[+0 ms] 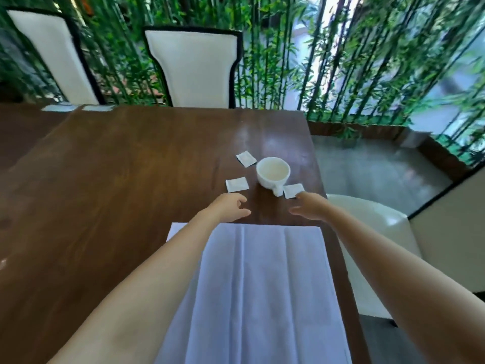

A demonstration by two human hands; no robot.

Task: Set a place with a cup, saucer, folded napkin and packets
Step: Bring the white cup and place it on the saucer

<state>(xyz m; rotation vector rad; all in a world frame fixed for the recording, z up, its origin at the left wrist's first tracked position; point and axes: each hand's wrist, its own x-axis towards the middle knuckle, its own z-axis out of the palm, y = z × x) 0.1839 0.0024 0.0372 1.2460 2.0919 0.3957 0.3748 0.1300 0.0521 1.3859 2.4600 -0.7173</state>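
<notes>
Hovering near cup, left hand and right hand seemingly empty, fingers relaxed.

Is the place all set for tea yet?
Not yet. The cup and three packets are out on the table. The left hand and right hand reach toward them, holding nothing. The napkin lies spread flat and looks unfolded, and no saucer is in view.

A single wide-angle head-worn view looks forward and down along the dark brown wooden table, close above it, reaching the white black-framed chairs and green bamboo screen beyond.
</notes>
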